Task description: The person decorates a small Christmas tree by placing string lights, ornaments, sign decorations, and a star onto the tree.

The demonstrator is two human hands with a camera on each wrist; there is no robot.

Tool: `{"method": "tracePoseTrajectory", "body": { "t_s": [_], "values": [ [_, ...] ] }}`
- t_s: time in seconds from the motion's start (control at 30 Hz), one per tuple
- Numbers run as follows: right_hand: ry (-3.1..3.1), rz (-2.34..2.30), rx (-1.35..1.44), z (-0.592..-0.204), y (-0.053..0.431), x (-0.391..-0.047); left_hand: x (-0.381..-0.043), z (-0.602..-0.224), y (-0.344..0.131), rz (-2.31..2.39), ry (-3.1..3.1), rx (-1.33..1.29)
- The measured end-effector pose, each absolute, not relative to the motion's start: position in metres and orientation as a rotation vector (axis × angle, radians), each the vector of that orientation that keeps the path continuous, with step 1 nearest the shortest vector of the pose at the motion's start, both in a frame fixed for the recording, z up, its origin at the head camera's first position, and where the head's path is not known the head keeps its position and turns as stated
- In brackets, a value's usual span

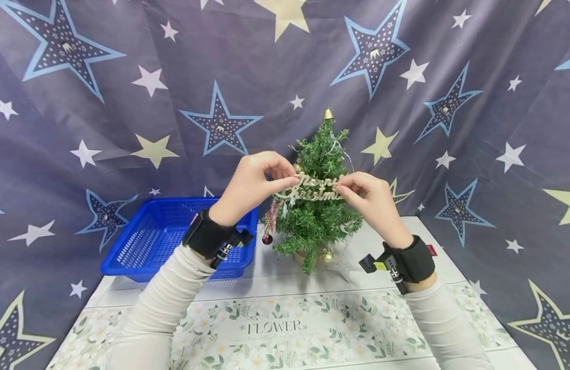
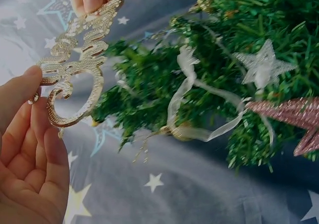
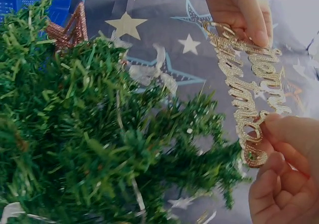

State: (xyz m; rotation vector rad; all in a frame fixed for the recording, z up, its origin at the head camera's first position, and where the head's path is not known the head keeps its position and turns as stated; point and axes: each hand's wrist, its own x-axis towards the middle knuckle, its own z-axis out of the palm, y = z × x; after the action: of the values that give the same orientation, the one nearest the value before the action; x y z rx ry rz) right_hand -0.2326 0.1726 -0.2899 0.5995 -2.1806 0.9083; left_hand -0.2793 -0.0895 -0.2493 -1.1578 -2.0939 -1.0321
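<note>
A gold glittery "Merry Christmas" sign (image 1: pixel 314 191) is held up in front of a small green Christmas tree (image 1: pixel 312 226). My left hand (image 1: pixel 252 182) pinches one end of it between thumb and fingers; my right hand (image 1: pixel 372 198) pinches the other. In the left wrist view the large curled letter of the sign (image 2: pixel 94 50) is next to the left thumb. The right wrist view shows the sign (image 3: pixel 241 99) stretched between both hands, beside the branches. A silver star ornament (image 2: pixel 266 67), a pink glittery ornament (image 2: pixel 294 115) and a white ribbon loop (image 2: pixel 174 107) hang on the tree.
A blue plastic basket (image 1: pixel 148 239) stands left of the tree, behind my left forearm. Gold bell (image 1: pixel 328 114) tops the tree; a dark red ball (image 1: pixel 267 239) and gold ball (image 1: pixel 328 255) hang low. A star-patterned curtain (image 1: pixel 266 67) surrounds the flower-printed table (image 1: pixel 275 349).
</note>
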Motion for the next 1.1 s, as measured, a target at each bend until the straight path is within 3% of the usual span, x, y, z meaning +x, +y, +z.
{"method": "tracePoseTrajectory", "body": {
  "t_s": [0.6, 1.1],
  "values": [
    [-2.373, 1.002, 0.496, -0.309, 0.187, -0.258, -0.308, -0.284, -0.074, -1.157, -2.238, -1.014],
    [-2.519, 1.067, 0.361, -0.299, 0.167, -0.220, -0.293, -0.285, -0.091, -1.297, -2.378, -1.051]
  ]
}}
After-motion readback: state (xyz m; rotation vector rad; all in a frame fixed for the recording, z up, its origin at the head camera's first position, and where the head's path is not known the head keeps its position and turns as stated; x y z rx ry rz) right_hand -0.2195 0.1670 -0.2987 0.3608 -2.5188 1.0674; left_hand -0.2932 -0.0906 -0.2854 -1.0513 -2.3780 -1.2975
